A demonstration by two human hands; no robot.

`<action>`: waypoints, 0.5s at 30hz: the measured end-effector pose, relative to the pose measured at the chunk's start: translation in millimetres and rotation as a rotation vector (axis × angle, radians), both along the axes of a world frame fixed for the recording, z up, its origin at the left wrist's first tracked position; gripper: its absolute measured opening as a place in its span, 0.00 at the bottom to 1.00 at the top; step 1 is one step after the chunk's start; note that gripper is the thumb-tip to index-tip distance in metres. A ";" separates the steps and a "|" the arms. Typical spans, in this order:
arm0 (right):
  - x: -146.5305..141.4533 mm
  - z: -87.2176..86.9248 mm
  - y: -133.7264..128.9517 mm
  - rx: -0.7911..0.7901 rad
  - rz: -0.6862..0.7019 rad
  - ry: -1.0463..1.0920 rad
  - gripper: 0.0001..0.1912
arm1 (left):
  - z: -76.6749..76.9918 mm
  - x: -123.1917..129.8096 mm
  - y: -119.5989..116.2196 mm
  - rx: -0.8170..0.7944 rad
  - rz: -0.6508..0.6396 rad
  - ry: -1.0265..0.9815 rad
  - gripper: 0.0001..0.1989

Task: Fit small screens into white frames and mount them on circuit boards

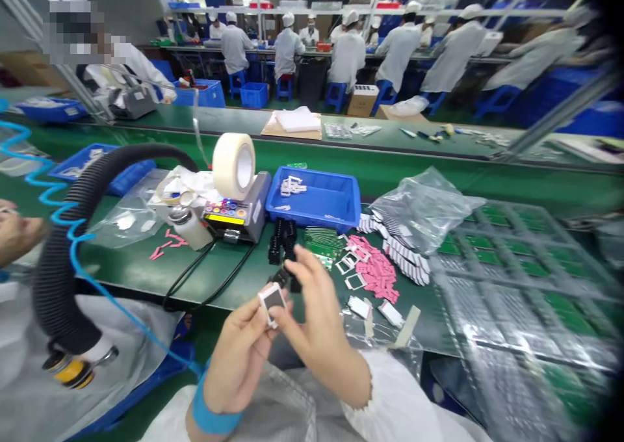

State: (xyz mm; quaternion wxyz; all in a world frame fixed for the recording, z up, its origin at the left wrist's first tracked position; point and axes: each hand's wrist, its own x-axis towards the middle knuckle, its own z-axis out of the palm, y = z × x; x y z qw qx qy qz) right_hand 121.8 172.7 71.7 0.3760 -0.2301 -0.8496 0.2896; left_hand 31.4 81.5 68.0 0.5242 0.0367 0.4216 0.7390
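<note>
My left hand (241, 338), with a blue band at the wrist, is closed on a small white-framed display (273, 299) with a dark grey face. The thumb of my right hand (319, 318) lies against that face, while its other fingers are stretched out and apart above it. Just beyond my hands are black parts (281, 239) and a green circuit board panel (322, 244). To their right lie a heap of pink pieces (377, 270), loose white frames (355, 281) and rows of striped white parts (409, 260).
A blue tray (316, 218) stands behind, beside a grey machine (238, 224) topped by a tape roll (236, 162). Plastic trays of green boards (487, 260) cover the right side. A black hose (53, 253) and coiled blue tube (131, 305) cross the left; another person's hand (19, 234) is there.
</note>
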 end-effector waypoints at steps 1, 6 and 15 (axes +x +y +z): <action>1.6 -3.9 -0.3 -0.020 0.100 -0.016 0.20 | -3.9 -4.3 -3.5 -0.009 -0.052 0.017 0.14; 19.3 -21.9 -3.1 0.134 0.376 -0.036 0.24 | -20.5 -24.1 -26.9 -0.119 -0.463 0.202 0.03; 31.8 -14.2 -1.7 0.290 0.281 0.164 0.06 | -35.5 5.7 -11.8 -0.039 -0.332 -0.210 0.21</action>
